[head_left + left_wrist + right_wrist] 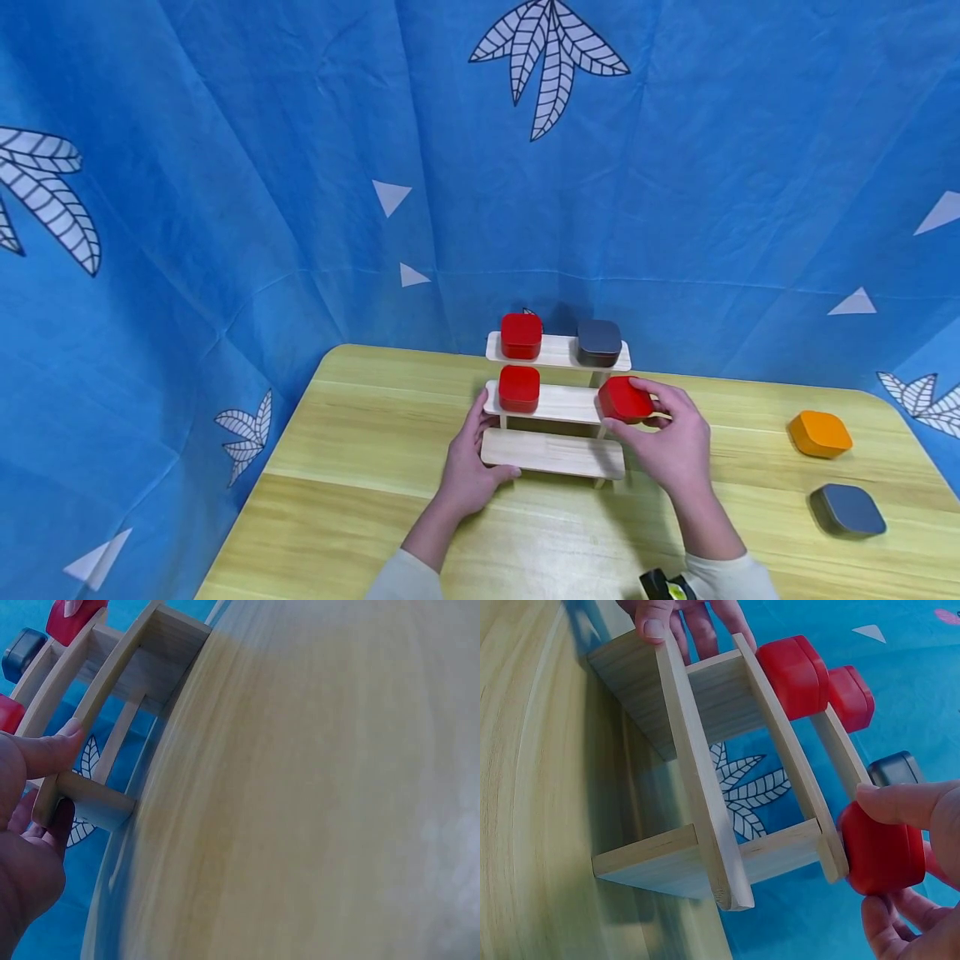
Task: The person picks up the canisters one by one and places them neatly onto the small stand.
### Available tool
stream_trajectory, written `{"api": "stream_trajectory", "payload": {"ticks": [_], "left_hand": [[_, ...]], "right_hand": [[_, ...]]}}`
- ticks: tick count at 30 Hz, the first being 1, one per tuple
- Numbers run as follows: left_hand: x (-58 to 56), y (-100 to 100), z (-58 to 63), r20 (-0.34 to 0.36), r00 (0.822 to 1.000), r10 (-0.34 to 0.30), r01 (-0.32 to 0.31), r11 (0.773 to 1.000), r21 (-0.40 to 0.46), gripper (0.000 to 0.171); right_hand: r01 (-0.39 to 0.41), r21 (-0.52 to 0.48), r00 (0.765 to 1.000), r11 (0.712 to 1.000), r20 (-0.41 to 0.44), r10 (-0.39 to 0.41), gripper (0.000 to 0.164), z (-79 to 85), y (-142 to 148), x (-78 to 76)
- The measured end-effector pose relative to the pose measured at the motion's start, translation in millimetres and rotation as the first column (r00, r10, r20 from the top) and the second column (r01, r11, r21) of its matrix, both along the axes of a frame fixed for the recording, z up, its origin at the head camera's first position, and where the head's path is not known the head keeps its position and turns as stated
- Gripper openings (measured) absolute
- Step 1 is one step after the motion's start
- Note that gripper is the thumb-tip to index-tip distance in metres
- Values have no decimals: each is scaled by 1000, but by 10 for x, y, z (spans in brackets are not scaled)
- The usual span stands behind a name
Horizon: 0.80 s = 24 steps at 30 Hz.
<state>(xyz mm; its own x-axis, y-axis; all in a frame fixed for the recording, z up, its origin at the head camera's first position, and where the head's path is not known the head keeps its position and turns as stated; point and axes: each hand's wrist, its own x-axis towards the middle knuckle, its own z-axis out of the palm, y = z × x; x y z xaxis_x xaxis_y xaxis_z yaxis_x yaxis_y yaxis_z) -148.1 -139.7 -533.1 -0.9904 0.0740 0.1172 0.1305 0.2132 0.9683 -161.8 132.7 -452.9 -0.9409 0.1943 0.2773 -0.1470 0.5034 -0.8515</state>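
Note:
A three-tier wooden shelf (555,452) stands near the table's back edge. My left hand (468,477) grips the left end of its bottom tier, thumb over the front and fingers beneath, as the left wrist view shows. With thumb and fingers my right hand (671,437) pinches a red rounded box (622,400) at the right end of the middle tier. In the right wrist view that box (885,851) meets the tier's end. Another red box (519,388) sits at the middle tier's left. On the top tier are a red box (521,336) and a dark grey box (598,343).
To the right on the wooden table (360,433) lie an orange box (820,434) and a second dark grey box (847,510). Behind the table hangs a blue cloth (487,225) with white leaves and triangles.

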Motion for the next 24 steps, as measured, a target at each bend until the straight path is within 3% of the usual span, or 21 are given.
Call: {"api": "stream_trajectory", "payload": {"ticks": [12, 24], "left_hand": [[14, 3, 28, 3, 1000, 6, -6, 1000, 2, 125], [15, 4, 37, 0, 1000, 3, -3, 1000, 8, 126]], "right_hand": [[-25, 10, 999, 1000, -45, 26, 60, -27, -76, -17], [-24, 39, 999, 999, -37, 26, 60, -43, -169, -35]]}}
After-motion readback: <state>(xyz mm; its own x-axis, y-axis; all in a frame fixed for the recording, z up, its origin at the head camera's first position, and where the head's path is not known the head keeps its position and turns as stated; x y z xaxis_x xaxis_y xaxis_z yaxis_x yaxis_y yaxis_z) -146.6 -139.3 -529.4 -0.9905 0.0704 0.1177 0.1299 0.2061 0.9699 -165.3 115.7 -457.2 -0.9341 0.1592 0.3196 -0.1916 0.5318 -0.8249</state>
